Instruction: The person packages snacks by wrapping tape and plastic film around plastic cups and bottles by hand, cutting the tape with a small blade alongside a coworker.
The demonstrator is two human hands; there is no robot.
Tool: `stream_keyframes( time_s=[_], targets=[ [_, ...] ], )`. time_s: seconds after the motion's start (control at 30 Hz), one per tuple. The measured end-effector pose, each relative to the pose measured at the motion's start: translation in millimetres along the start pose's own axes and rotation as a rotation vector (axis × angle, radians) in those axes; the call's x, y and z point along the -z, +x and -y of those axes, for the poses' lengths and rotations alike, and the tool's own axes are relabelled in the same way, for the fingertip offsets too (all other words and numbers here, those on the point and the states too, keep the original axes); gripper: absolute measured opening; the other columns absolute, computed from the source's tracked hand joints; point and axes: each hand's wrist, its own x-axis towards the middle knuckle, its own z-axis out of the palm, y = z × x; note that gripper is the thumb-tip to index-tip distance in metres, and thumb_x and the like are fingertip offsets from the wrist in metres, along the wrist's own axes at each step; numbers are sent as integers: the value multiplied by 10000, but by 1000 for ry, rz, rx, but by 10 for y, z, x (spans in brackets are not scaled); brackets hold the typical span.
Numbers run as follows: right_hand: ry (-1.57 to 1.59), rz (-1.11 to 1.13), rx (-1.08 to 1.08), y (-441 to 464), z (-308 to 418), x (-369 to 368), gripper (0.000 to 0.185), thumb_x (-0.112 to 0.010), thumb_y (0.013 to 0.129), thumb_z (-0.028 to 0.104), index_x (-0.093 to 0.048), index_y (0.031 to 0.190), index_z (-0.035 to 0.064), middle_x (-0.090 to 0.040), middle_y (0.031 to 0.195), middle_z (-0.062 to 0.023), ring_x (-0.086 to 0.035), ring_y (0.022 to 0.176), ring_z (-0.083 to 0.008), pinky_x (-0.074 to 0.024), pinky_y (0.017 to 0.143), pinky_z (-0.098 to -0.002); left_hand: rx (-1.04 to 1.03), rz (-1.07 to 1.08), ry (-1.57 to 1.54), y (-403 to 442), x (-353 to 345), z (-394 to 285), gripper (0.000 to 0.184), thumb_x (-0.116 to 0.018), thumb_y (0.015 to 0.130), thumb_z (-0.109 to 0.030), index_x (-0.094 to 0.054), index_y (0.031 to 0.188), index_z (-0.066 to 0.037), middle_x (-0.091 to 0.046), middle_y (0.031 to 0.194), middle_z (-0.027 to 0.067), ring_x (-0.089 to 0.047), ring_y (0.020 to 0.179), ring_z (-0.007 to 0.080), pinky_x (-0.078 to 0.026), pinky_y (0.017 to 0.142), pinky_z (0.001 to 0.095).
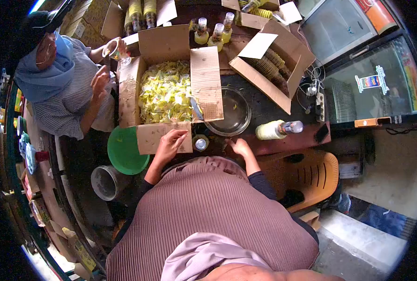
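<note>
My left hand (172, 143) is over the front flap of an open cardboard box (164, 137), its fingers bent together; whether they hold anything is too small to tell. Small yellow-and-white packets (165, 91) fill the box. At the table's front edge, my right hand (239, 147) has its fingers drawn together near a small dark thing that I cannot make out. A clear-topped bottle or jar (200, 144) stands between my hands. Behind my right hand lies a round glass-like bowl (228, 112). A knife-like blade (196, 108) rests at the box's right side.
A co-worker (72, 89) at the left holds a clear cup (111, 48). A green basin (126, 151) and grey bucket (106, 182) are at the left. A wrapped stack (270, 130) lies right of the bowl; another box (283, 93) holds stacked cups. An orange chair (328, 173) is at the right.
</note>
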Motion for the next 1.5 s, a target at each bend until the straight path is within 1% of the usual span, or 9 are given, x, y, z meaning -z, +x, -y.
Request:
stream_keyframes(
  time_s=[0.2,0.43,0.5,0.77,0.93,1.03,1.13,1.33,1.5],
  targets=[
    [497,113,118,-140,-99,126,427,-627,833,382,-670,807,-42,-656,650,-104,-615,583,-179,-492,604,-333,-73,39,47,55,-46,-193,194,-580,919,-122,-649,1071,-22,-648,956,102,-646,864,175,-518,741,295],
    [149,-137,148,-892,3,1302,350,-676,810,342,-635,824,-6,-650,730,-187,-647,699,-309,-487,659,-406,-38,129,59,73,-53,-279,244,-538,948,-199,-646,1092,-35,-607,1051,114,-626,926,204,-520,797,349],
    [197,-256,246,-1135,227,1567,319,-666,808,305,-626,870,-6,-648,805,-212,-635,765,-363,-484,699,-419,-351,137,395,126,-60,-293,283,-468,968,-217,-629,1152,-76,-592,1071,129,-577,1031,277,-462,916,400],
    [106,-394,517,-1421,839,1558,246,-632,811,240,-588,834,-1,-585,845,-177,-590,796,-366,-466,694,-441,-517,-66,677,127,-69,-760,422,-521,913,-157,-501,1335,-155,-470,1257,147,-413,1188,344,-373,1009,439],
    [-135,-271,378,-1281,624,1373,271,-656,760,296,-661,789,27,-651,787,-218,-650,766,-384,-515,684,-464,-392,-70,735,-2,10,-726,356,-480,929,-396,-745,944,-159,-512,1304,5,-353,1301,296,-53,1125,578],
    [-212,-49,190,-1037,486,1149,354,-686,723,377,-697,850,47,-671,880,-206,-659,858,-360,-525,760,-448,-347,-90,693,1,-10,-628,336,-464,931,-276,-751,811,-147,-567,1245,-7,-385,1281,264,-44,1128,575],
    [-199,74,142,-739,310,778,324,-670,754,398,-709,889,106,-668,974,-190,-642,945,-354,-513,824,-442,-368,-110,694,-11,-69,-590,306,-450,913,-214,-750,884,-156,-561,1242,-3,-409,1253,265,-37,1117,602],
    [39,-130,167,-476,68,214,425,-646,798,349,-629,952,-46,-617,980,-302,-601,958,-432,-482,815,-485,-286,-67,786,-53,-28,-533,484,-472,875,-274,-478,1346,-163,-502,1305,49,-396,1263,288,-46,1092,639],
    [118,-298,196,-575,-31,483,451,-664,812,392,-605,1034,4,-613,1058,-232,-583,1005,-400,-475,849,-473,-200,-103,772,-80,16,-504,471,-439,923,-335,-473,1363,-171,-499,1312,60,-405,1267,266,-37,1108,598]
  ],
)
